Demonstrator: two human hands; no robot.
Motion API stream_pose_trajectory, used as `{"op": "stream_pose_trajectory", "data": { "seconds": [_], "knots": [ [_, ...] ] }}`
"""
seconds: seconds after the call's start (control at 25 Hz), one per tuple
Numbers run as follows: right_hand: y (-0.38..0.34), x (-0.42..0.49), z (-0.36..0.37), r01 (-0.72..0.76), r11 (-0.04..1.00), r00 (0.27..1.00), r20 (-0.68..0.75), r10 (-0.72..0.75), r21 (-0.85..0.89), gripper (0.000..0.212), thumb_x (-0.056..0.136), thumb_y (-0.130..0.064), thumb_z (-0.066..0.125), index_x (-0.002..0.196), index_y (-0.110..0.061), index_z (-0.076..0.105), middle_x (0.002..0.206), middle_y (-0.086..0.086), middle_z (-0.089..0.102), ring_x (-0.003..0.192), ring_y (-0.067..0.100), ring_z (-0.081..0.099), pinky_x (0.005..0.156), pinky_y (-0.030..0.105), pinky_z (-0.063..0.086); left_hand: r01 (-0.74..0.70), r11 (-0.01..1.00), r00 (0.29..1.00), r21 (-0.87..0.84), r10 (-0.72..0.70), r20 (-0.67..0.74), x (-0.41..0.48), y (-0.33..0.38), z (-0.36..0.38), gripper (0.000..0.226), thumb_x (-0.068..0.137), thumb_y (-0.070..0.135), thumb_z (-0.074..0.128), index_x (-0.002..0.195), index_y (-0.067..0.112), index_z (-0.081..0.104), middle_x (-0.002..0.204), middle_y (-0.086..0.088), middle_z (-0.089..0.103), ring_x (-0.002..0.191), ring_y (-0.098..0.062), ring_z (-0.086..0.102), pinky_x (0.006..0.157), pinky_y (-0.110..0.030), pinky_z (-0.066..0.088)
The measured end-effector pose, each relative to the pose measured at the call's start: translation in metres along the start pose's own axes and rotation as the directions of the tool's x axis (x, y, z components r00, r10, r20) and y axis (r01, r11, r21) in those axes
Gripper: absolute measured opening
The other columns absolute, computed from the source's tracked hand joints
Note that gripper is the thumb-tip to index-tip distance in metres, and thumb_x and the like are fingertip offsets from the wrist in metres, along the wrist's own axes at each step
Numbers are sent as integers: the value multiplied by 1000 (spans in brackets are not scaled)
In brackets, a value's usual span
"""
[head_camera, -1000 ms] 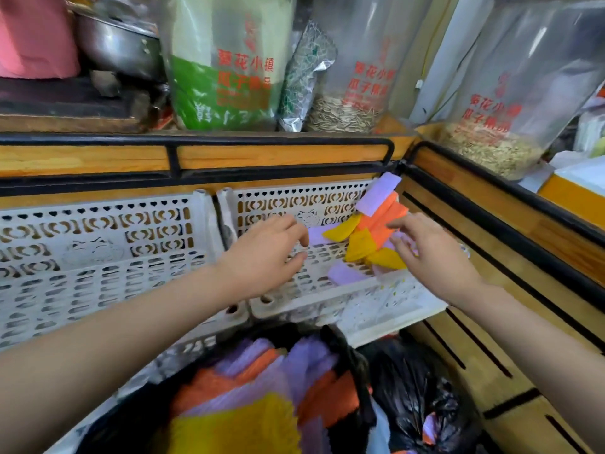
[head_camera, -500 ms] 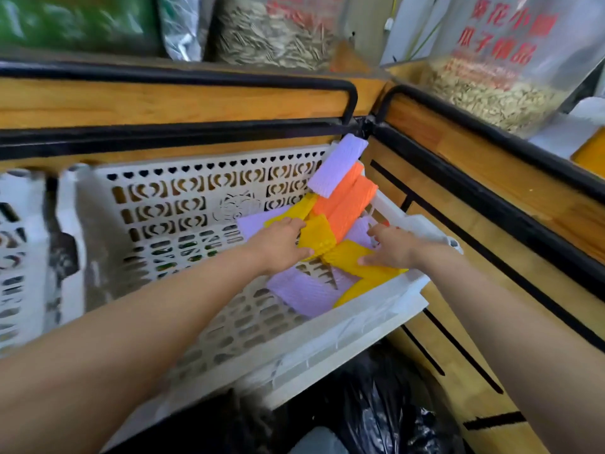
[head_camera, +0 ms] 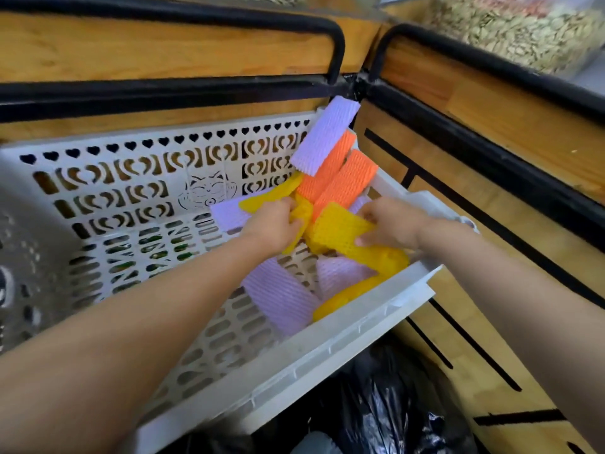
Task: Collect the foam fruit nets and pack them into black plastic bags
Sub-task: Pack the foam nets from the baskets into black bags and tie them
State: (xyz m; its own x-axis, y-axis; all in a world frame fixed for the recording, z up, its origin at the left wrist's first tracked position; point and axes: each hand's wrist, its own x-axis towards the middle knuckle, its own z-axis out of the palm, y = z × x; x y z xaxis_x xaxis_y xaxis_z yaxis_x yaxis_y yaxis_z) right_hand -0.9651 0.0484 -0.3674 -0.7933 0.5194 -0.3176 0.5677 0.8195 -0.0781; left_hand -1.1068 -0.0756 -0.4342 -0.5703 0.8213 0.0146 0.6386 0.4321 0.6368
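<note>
Warm honey-coloured wooden panels [head_camera: 163, 50] form two sides that meet at a corner, each edged with rounded black metal rails [head_camera: 196, 14]. The lower right-hand panel [head_camera: 468, 381] is marked with thin black slots. Beyond the right rail, at the upper right, sits a clear bag of pale striped seeds [head_camera: 523, 31]. The light is bright and even.

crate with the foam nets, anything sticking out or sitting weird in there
Yes: one purple net in the far right corner pokes up past the rim of the crate, lying over two orange nets that lean up the side wall. Nothing looks torn or spilled.
</note>
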Motion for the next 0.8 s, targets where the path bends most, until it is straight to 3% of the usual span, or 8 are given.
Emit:
{"op": "stream_pose_trajectory", "data": {
  "seconds": [0.12,0.24,0.36,0.44,0.52,0.64,0.72,0.8],
  "knots": [
    [3,-7,-13,18,985,970,-241,25,174,31,91,-32,58,102,-3,59,93,7,60,83,22,56,70,35,46,71,952,989,-298,-105,-100,-11,0,-27,19,98,18,46,80,10,48,69,-7,51,64,-24,51,56,-29,41],
    [-15,-14,-21,180,838,900,-430,71,516,30,96,-24,52,102,3,63,92,23,65,78,24,56,73,42,47,123,829,978,-545,-194,-74,-32,4,-50,21,98,20,46,106,2,55,104,-22,62,93,-37,62,82,-44,54],
    [-54,-21,-23,332,648,884,-465,40,686,28,96,-17,51,93,8,62,76,15,62,67,12,51,65,33,46,135,726,982,-674,-190,-8,-57,16,-66,24,99,19,45,117,4,53,110,-16,65,97,-26,65,80,-31,57],
    [-78,-25,-22,368,635,887,-461,-22,679,24,95,-18,54,92,5,63,69,5,55,61,7,48,60,25,42,127,591,987,-796,-155,43,-71,26,-82,25,99,18,45,120,8,53,110,-9,66,101,-21,65,87,-31,54],
    [-95,-25,-20,388,633,891,-447,-74,670,26,93,-22,57,93,4,62,76,12,59,68,20,54,66,32,46,153,467,988,-871,-96,122,-86,29,-97,31,97,27,46,124,13,53,116,-7,65,107,-20,63,93,-35,50],
    [-111,-27,-21,410,588,902,-403,-152,697,19,92,-22,58,95,-4,61,82,6,63,67,11,62,61,24,53,175,535,984,-827,-125,127,-104,23,-110,35,93,36,53,122,16,54,115,-3,67,103,-17,65,87,-31,52],
    [-119,-26,-18,423,552,905,-367,-216,718,6,93,-23,56,93,-17,59,86,-3,60,69,6,61,59,16,50,159,649,967,-744,-254,-16,-104,13,-114,28,93,25,57,118,15,53,111,-2,65,98,-16,63,80,-25,52],
    [-115,-12,-6,379,635,921,-338,-193,673,20,94,-26,54,111,-16,56,102,1,60,82,15,63,70,23,53,130,755,938,-643,-305,-168,-101,5,-118,19,93,22,57,110,16,51,101,0,63,93,-16,62,78,-24,50]
  ]
}}
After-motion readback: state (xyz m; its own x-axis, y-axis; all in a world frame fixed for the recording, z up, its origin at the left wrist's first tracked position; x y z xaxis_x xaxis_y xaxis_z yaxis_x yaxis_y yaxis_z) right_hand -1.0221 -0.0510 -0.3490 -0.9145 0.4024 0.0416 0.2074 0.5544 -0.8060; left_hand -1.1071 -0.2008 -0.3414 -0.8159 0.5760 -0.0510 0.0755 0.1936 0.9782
